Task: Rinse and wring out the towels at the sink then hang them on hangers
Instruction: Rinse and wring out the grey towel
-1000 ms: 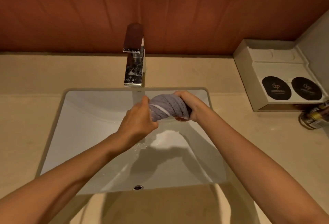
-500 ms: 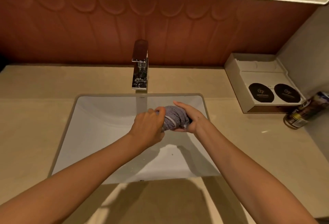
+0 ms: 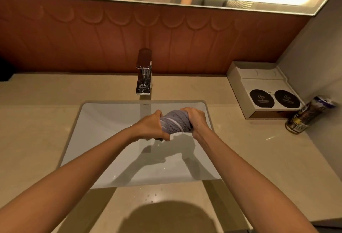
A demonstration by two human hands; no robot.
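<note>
Wringing stage now: left hand (image 3: pixel 150 128) and right hand (image 3: pixel 196 119) both clamped on 1 twisted grey towel (image 3: pixel 174 124) over the sink (image 3: pixel 103 132) (tap looks off). Hanging's all left, no hangers visible.

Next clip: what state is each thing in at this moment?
towel, twisted tight, held above the sink
left hand, grips the towel's left end
right hand, grips the towel's right end
faucet, running or off: cannot tell
can, standing on the counter, untouched
</note>
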